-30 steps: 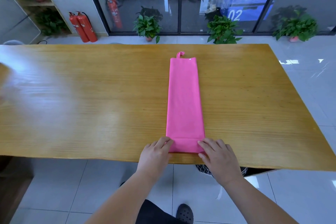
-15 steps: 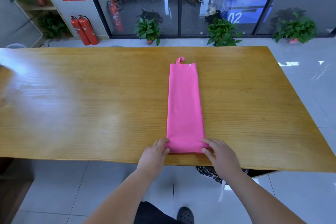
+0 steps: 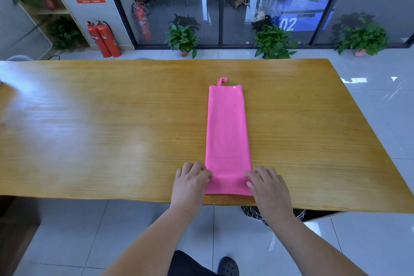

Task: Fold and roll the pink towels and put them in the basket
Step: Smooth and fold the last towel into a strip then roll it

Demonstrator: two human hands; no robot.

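Pink towel [image 3: 227, 132], folded into a long narrow strip, lies lengthwise on the wooden table [image 3: 112, 141], right of center in the frame, its near end almost at the table's front edge.

Lowest in the frame, a dark shoe [image 3: 228, 266] stands on the pale tiled floor. Just above it, a black mesh basket [image 3: 251, 213] shows under the table edge, mostly hidden by the tabletop and the right forearm.

At the strip's near end, the left hand [image 3: 190, 182] sits against the left side with fingers curled and the thumb on the cloth. The right hand [image 3: 267, 186] sits against the right side, fingers bent with their tips on the fabric. Both hold that end, which looks slightly thickened between them.

Beyond the hands the strip lies flat and smooth. Its far end carries a small hanging loop [image 3: 221, 80].

Past the table, three potted plants [image 3: 182, 39] stand along a glass wall, and red fire extinguishers [image 3: 104, 39] stand at upper left.
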